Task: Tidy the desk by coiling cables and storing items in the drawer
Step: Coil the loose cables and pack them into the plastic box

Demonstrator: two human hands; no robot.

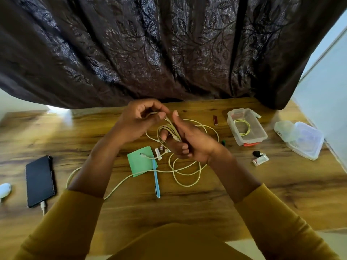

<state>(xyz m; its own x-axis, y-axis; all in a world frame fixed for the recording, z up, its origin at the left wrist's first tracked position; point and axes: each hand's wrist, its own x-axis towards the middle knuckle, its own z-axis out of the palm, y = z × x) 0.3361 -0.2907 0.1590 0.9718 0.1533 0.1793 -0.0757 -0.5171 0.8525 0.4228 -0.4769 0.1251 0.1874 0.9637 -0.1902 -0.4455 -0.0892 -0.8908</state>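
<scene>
Cable (185, 171) half coiled between both hands above desk (131, 212).

Head view: right hand (187, 141) curled round a small bundle of finished loops, holding them upright just over the wood; left hand (139, 119) pinching the next stretch of the same cable, up and to the left of the bundle, close beside it. Loose remainder lying below and toward the body, looping under the right wrist, then running long and leftward across green paper (140, 162) and blue pen (156, 179) toward the left forearm. Slack thus nearer the left hand, likely to be fed across to the right. Clear box (246, 128) with another coiled cable well to the right; phone (40, 182) far left. No readable writing or brand anywhere; no drawer visible.
</scene>
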